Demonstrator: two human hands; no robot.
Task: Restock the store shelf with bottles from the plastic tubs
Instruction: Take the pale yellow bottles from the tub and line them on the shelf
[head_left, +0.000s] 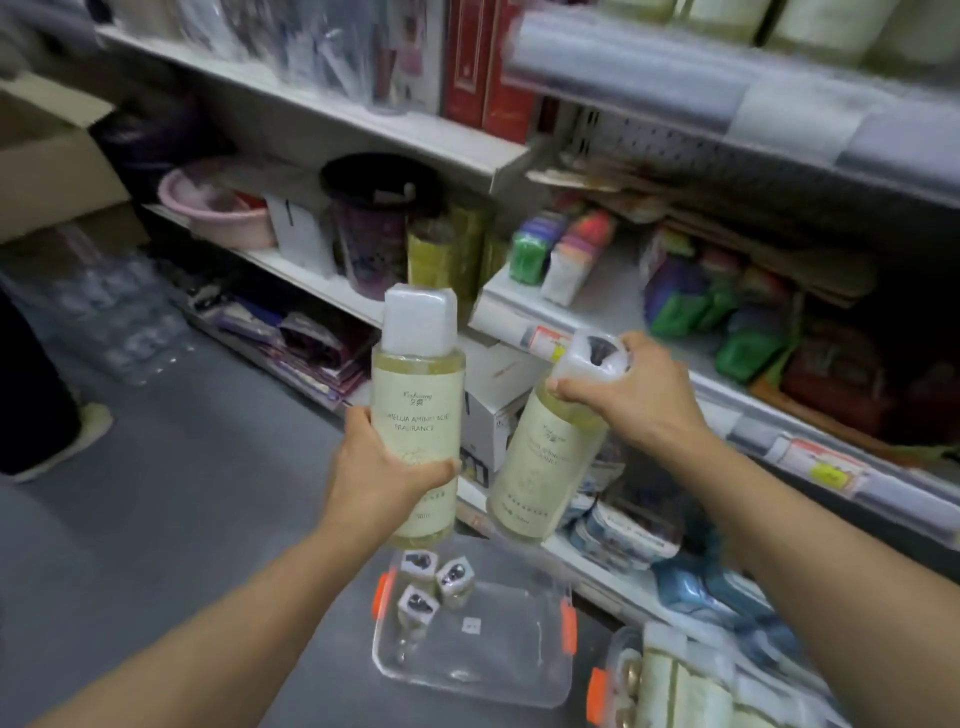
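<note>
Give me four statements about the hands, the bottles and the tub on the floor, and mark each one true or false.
1. The left hand grips an upright bottle round its body. True.
2. The right hand is empty. False: it holds a tilted bottle by its cap.
3. The clear tub on the floor holds three bottles. True.
4. The tub's latches are blue. False: the latches are orange.

The single head camera is looking forward and down from close behind the left hand (387, 467) and right hand (631, 395), facing the shelf (498, 312) beyond their grips.
</note>
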